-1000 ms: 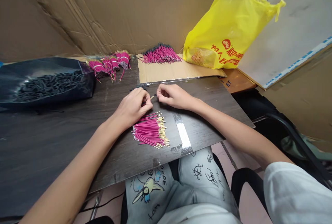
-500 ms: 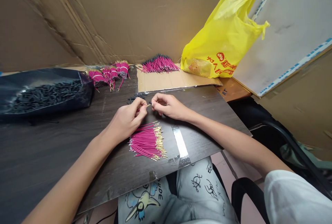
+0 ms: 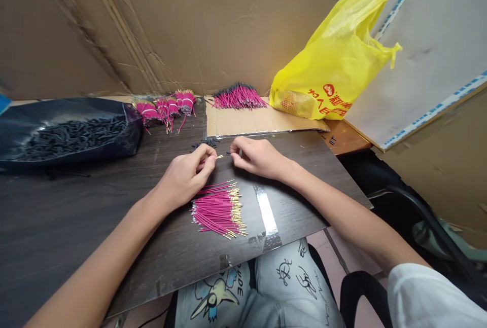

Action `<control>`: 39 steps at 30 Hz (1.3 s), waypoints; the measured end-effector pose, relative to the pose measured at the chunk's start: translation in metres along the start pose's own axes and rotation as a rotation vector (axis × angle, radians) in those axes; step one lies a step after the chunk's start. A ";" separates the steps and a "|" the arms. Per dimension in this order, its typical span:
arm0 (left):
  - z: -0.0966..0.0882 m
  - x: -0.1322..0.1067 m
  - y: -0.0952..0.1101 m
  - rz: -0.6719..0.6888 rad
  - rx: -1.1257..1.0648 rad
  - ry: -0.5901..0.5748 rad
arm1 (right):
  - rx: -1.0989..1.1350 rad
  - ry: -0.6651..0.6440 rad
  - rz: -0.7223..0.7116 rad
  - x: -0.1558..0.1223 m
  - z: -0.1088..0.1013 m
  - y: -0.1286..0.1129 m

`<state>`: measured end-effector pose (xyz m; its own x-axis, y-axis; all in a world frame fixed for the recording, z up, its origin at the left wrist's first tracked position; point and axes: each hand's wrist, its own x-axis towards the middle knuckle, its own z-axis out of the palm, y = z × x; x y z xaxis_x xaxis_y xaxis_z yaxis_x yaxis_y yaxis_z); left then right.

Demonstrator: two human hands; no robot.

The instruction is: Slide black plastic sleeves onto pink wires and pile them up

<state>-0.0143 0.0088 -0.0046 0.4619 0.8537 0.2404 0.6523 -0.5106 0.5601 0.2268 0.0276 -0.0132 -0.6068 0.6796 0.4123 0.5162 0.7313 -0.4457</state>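
Observation:
My left hand (image 3: 188,173) pinches a thin pink wire with a gold tip (image 3: 219,156) that pokes out to the right of its fingers. A short gap to the right, my right hand (image 3: 255,156) is closed in a pinch on a small black sleeve (image 3: 228,153) near that tip. Just below both hands lies a loose pile of pink wires with gold ends (image 3: 218,209) on the dark board (image 3: 297,191). A few small black sleeves (image 3: 205,143) are scattered just beyond my left hand.
A black bag of black sleeves (image 3: 68,133) lies at the far left. Tied pink wire bundles (image 3: 165,107) and a loose pink wire heap (image 3: 238,97) sit at the back by the cardboard wall. A yellow plastic bag (image 3: 335,64) stands at the right. My lap is below the board's edge.
The right hand has drawn slightly to the right, opening a small gap between it and the wire tip in the left hand. The camera view shifted a little.

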 end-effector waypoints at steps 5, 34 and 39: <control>0.001 0.000 0.002 0.017 -0.023 -0.001 | -0.151 -0.067 0.023 0.001 0.000 -0.007; -0.001 -0.001 0.004 0.001 -0.042 -0.039 | -0.074 -0.055 -0.014 -0.002 0.003 -0.006; -0.001 0.000 0.004 -0.004 -0.064 -0.040 | -0.096 -0.056 -0.037 -0.001 0.003 -0.006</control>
<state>-0.0121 0.0068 -0.0014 0.4834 0.8505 0.2071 0.6152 -0.4984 0.6108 0.2227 0.0219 -0.0134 -0.6580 0.6494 0.3812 0.5463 0.7601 -0.3518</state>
